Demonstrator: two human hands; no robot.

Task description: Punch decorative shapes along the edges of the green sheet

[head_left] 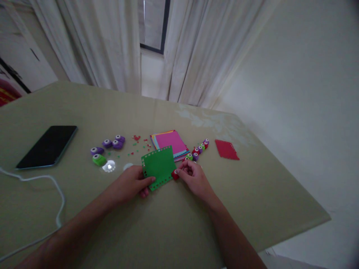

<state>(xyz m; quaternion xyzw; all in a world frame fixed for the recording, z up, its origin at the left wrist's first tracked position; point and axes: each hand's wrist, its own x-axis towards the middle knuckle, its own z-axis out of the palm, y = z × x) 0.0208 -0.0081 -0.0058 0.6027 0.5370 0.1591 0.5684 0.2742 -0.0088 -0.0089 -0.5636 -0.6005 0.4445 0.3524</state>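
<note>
My left hand (137,182) grips a square sheet of green paper (159,166) by its lower left part, thumb on top. Small punched holes run along the sheet's left, top and bottom edges. At the lower right corner of the paper, my right hand (193,177) is closed on a small red craft punch (175,174) with a white button. The punch meets the paper's edge; whether paper is inside its slot I cannot tell. Just beyond my right hand stands a row of red, green and purple craft punches (200,149).
Behind the green sheet lies a stack of coloured paper (171,140), pink on top. A punched red sheet (226,149) rests to the right. Leftward are purple punches (117,143), a green punch (99,160), scattered paper bits (136,138), a black tablet (47,147) and a white cable (60,194).
</note>
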